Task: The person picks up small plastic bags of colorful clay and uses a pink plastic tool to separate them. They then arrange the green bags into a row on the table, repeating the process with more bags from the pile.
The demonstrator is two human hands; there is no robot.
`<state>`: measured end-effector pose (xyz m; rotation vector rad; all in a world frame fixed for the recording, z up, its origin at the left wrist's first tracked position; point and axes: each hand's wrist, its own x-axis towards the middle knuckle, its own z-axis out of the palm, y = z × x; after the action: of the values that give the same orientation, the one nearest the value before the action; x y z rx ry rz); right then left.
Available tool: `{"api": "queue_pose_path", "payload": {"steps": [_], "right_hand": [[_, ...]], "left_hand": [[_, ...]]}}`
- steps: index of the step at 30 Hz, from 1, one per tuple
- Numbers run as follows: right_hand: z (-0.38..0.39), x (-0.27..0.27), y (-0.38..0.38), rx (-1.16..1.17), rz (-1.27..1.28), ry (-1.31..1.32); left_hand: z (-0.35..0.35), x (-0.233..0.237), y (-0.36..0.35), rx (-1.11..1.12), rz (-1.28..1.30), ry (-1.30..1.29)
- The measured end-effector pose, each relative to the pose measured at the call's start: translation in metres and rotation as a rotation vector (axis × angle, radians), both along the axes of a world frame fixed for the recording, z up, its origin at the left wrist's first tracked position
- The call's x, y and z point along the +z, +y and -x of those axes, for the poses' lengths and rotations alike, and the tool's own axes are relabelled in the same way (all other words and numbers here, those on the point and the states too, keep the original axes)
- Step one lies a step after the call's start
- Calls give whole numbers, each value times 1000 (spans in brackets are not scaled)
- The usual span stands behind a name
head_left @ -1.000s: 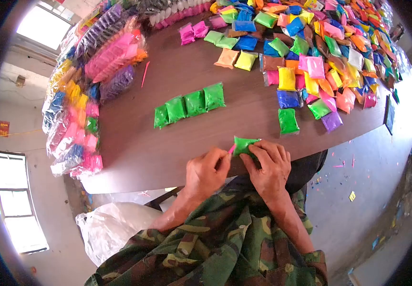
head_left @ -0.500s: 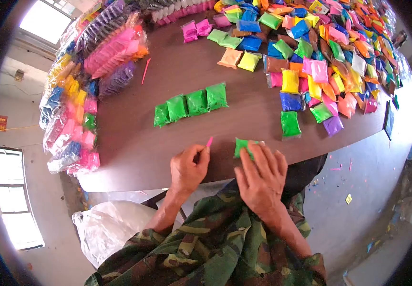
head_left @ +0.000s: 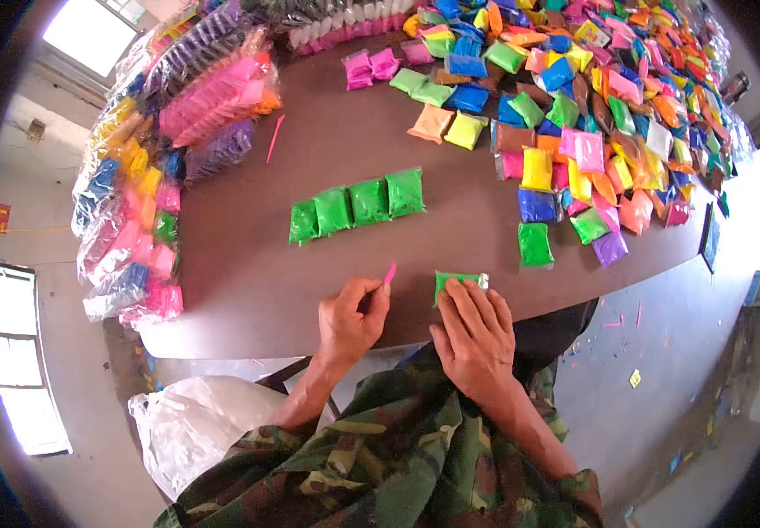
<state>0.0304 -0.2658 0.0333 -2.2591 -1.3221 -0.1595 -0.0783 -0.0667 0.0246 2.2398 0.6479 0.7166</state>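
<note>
Your worktop (head_left: 327, 255) is carrying a green packet (head_left: 452, 279) at its near edge, a row of four more (head_left: 358, 204), a multicoloured heap (head_left: 591, 88), and a loose pink stick (head_left: 274, 138) lying near bagged bundles (head_left: 195, 88).

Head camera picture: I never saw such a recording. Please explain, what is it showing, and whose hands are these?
The camera sits on a person's head and looks down, so the rounded picture shows that person's own two hands. The left hand pinches a small pink stick. The right hand lies flat on a green packet on a brown table. Beyond them lie a row of four green packets and a big heap of many-coloured packets.
</note>
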Motion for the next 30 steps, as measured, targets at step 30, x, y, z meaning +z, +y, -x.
{"api": "queue_pose_path", "payload": {"steps": [30], "right_hand": [[-88,22,53,-36,-17,-15]], "left_hand": [[3,3,4,39,166,5]]}}
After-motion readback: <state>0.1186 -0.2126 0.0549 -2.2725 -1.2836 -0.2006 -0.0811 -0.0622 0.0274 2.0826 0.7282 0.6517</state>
